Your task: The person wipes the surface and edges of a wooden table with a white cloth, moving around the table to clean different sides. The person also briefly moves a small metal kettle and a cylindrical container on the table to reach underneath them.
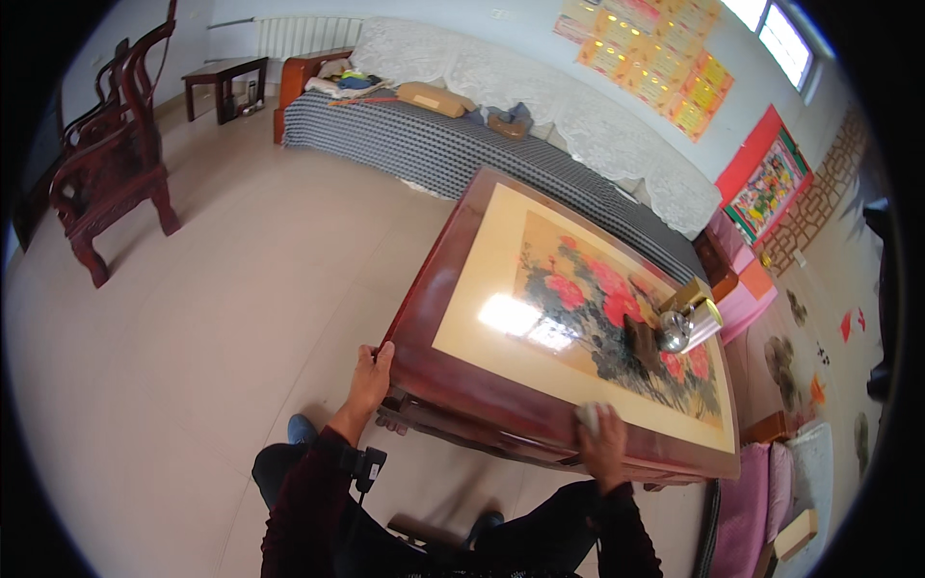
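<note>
A dark red wooden coffee table (433, 361) with a glossy top stands before me, a peony picture (614, 289) set in its surface. My left hand (372, 372) grips the table's near left corner, thumb on top and fingers over the edge. My right hand (602, 441) lies on the near part of the top and holds a small pale object, perhaps a cloth, mostly hidden by the fingers. Towards the table's right end stand a shiny metal pot (675, 331), a silvery cylindrical tin (703, 325) and a gold-coloured box (683, 295).
A long sofa (405, 144) under a checked cover runs behind the table, with a cardboard box (433, 99) and cloths on it. A carved wooden armchair (115, 180) and a small side table (225, 70) stand at the left. Pink-covered seating (744, 498) is at the lower right.
</note>
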A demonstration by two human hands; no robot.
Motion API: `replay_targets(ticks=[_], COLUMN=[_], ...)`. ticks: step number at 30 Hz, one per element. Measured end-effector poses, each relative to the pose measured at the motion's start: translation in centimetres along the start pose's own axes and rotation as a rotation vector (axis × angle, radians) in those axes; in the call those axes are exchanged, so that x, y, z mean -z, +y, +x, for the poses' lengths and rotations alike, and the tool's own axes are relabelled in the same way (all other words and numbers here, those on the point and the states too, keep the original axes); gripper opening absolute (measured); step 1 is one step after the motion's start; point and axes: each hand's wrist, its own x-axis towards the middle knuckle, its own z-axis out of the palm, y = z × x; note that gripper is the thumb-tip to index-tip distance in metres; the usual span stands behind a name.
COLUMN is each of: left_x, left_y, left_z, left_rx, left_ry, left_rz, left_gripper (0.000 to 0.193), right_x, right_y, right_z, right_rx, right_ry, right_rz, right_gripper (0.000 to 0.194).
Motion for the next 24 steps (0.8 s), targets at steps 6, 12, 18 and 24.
replay_targets(ticks=[6, 12, 18, 24], left_x=[0.3, 0.6, 0.3, -0.7], left_y=[1.5, 1.1, 0.4, 0.3], left_z=[-0.9, -0.6, -0.4, 0.1], left_rx=[0.013, 0.027, -0.019, -0.059], left_ry=[-0.051, -0.063, 0.010, 0.126], left_rz=[-0.064, -0.095, 0.026, 0.198], left_gripper=[0.060, 0.052, 0.050, 0.052], right_x=[-4.2, -7.0, -5.1, 0.4], right_y=[-17.9, -28.0, -17.1, 4.6], right_z=[7.5, 11.5, 8.8, 4.2], right_rx=[0.325, 0.486, 0.434, -0.319], right_ry=[-0.059, -0.137, -0.080, -0.053], right_rz=[0.228, 0.393, 0.300, -0.240], right_gripper=[0.057, 0.055, 0.050, 0.052])
